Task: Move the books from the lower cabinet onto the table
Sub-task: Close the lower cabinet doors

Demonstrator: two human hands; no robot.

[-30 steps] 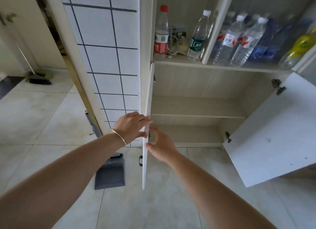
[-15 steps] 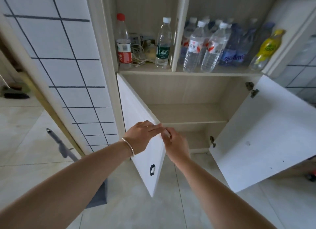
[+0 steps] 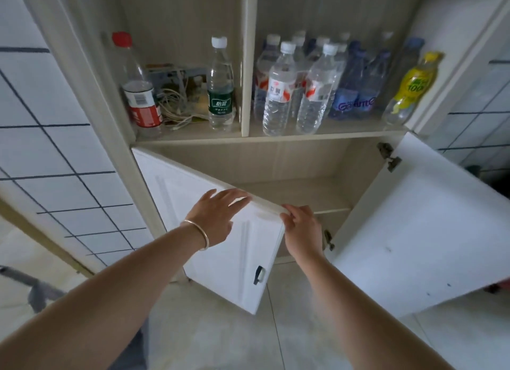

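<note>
— What are your hands doing on that door?

— Your left hand [image 3: 214,218], a thin bangle [image 3: 199,233] at its wrist, is lying flat with fingers spread on the face of the left cabinet door [image 3: 220,248], fingertips reaching its top edge. Your right hand [image 3: 300,229] is curling over that door's top corner, fingers behind, thumb in front. A dark handle [image 3: 259,275] is sitting low on the door.

— And beyond them?

— The right cabinet door [image 3: 419,226] is standing wide open. Inside the lower cabinet [image 3: 289,162] you are looking at a bare shelf [image 3: 300,197]; no books are showing there, and the part behind the left door is hidden.

— Above that?

— On the upper shelf, a red-capped bottle [image 3: 138,93] with a red and white label is standing at the left, beside tangled cables [image 3: 176,104]. A green-labelled bottle [image 3: 220,85] carries Chinese characters. Right of the divider, clear water bottles [image 3: 278,91] wear red and white labels; blue bottles [image 3: 356,88] read "Ganten", partly blurred. A yellow bottle [image 3: 414,85] shows "100".
</note>
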